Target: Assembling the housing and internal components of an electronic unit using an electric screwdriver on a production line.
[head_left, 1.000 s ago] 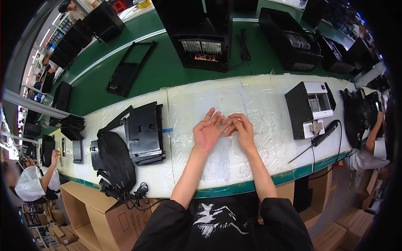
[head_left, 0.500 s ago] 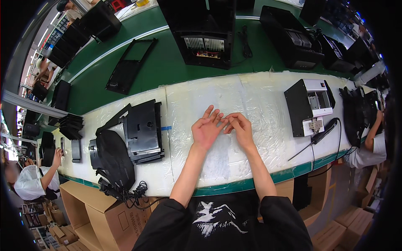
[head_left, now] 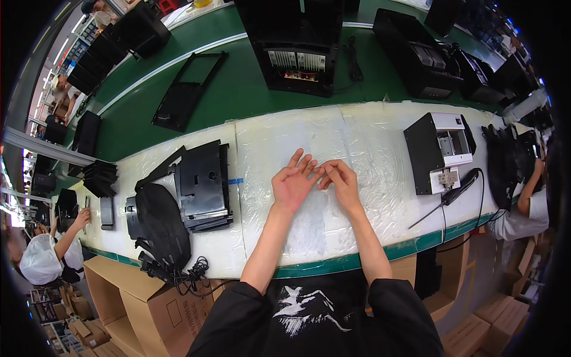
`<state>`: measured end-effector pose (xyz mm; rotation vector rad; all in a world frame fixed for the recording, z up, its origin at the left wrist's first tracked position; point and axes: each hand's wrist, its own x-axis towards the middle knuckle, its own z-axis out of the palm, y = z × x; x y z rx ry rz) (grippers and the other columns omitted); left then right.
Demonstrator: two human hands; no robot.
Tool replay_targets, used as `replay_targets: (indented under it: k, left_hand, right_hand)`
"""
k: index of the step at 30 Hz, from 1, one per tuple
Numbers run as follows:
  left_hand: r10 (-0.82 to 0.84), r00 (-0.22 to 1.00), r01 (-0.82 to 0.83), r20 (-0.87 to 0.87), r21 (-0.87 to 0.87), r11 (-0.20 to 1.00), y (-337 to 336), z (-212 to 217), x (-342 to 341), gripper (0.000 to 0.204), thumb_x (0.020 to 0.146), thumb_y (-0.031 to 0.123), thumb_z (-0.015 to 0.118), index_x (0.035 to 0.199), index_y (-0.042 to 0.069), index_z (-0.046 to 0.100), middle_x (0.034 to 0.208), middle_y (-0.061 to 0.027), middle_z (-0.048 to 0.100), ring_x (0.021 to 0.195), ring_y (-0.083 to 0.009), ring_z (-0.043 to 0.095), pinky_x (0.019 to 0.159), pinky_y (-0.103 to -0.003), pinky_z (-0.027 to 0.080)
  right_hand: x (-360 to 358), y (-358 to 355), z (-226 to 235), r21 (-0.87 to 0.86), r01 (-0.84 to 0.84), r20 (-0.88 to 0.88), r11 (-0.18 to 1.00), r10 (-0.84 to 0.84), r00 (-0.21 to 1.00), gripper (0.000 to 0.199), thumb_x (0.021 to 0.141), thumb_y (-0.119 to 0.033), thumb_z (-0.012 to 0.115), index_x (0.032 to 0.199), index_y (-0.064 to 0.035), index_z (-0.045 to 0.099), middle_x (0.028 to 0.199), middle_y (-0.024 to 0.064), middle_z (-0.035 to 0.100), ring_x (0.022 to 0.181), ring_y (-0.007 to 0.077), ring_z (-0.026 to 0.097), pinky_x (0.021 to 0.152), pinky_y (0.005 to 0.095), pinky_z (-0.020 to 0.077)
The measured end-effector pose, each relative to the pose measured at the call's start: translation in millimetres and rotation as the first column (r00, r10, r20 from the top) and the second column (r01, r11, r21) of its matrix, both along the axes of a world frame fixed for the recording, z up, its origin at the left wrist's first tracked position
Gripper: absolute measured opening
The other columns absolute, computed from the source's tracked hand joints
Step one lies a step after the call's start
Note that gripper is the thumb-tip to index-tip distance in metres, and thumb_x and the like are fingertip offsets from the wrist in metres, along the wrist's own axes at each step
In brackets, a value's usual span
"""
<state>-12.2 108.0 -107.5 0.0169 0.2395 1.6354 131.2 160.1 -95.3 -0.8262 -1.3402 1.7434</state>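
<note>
Over the plastic-wrapped white worktop (head_left: 262, 238), my two hands meet in the middle. My left hand (head_left: 289, 185) is turned palm up, fingers loosely apart and nothing in it. Beside it, my right hand (head_left: 342, 181) has bent fingers with gaps between them, their tips at the left hand's fingertips; no object shows there. Left of the hands lies a stack of black plastic panels (head_left: 202, 187), with a black mesh bag (head_left: 163, 223) against it. To the right stands a black-and-white boxy device (head_left: 437, 153). An electric screwdriver (head_left: 455, 193) with a cord rests by its base.
Beyond the worktop a green conveyor (head_left: 238, 77) carries an open black cabinet (head_left: 291, 59), a black frame (head_left: 184, 95) and black speaker-like boxes (head_left: 413, 53). Coiled cables (head_left: 193, 273) hang at the near edge above a cardboard box (head_left: 160, 315). Co-workers sit at both sides.
The cabinet, frame and boxes on the green conveyor have shifted slightly to the right. A co-worker's hand at the left has moved. My hands stay in place.
</note>
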Motion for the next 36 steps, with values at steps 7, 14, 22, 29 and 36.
replay_targets:
  k: [7,14,22,29,36]
  left_hand:
    - [0.004,1.000,-0.004,0.002,-0.014,1.000,0.1,-0.1,-0.7,0.048,0.074,0.007,0.046,0.122,0.006,0.045,0.113,-0.0126,0.054,0.108,-0.0280,0.049,0.101,-0.047,0.034]
    - [0.003,1.000,-0.003,-0.002,-0.016,1.000,0.0,0.0,-0.6,0.048,0.074,0.007,0.047,0.122,0.006,0.045,0.112,-0.0123,0.055,0.108,-0.0281,0.049,0.101,-0.047,0.034]
    - [-0.010,1.000,0.010,0.003,0.009,1.000,0.0,-1.4,-0.6,0.048,0.073,0.008,0.047,0.121,0.006,0.046,0.111,-0.0112,0.055,0.108,-0.0272,0.049,0.101,-0.047,0.033]
    - [-0.012,1.000,0.012,0.001,0.001,1.000,0.3,-1.6,-0.6,0.048,0.074,0.008,0.047,0.122,0.007,0.046,0.111,-0.0109,0.056,0.108,-0.0268,0.049,0.101,-0.046,0.033]
    - [-0.009,1.000,0.009,-0.008,-0.009,1.000,0.2,-1.5,-0.9,0.048,0.074,0.008,0.047,0.122,0.007,0.046,0.111,-0.0110,0.056,0.107,-0.0267,0.049,0.100,-0.046,0.034]
  right_hand:
    - [-1.2,-0.5,2.2,-0.003,-0.001,0.022,1.000,0.001,1.000,0.016,0.093,-0.013,0.048,0.098,-0.0008,0.058,0.087,0.0061,0.064,0.061,0.0120,0.059,0.056,0.0232,0.0428]
    - [-1.6,-1.4,2.9,-0.012,0.009,0.029,1.000,-0.008,1.000,0.016,0.093,-0.013,0.048,0.098,-0.0010,0.058,0.086,0.0051,0.063,0.061,0.0114,0.059,0.056,0.0228,0.0426]
    - [-1.5,-1.4,2.4,0.000,0.007,0.029,1.000,-0.007,1.000,0.017,0.093,-0.014,0.049,0.096,-0.0005,0.059,0.083,0.0043,0.062,0.061,0.0111,0.059,0.056,0.0225,0.0428]
    - [-2.0,-1.3,1.1,-0.001,0.013,0.036,1.000,-0.013,0.999,0.018,0.093,-0.015,0.049,0.096,0.0000,0.059,0.083,0.0044,0.062,0.060,0.0113,0.059,0.055,0.0226,0.0428]
    - [-2.1,-1.4,0.7,-0.008,0.011,0.026,1.000,-0.011,1.000,0.017,0.093,-0.015,0.049,0.096,-0.0005,0.059,0.084,0.0044,0.062,0.061,0.0113,0.059,0.056,0.0227,0.0429]
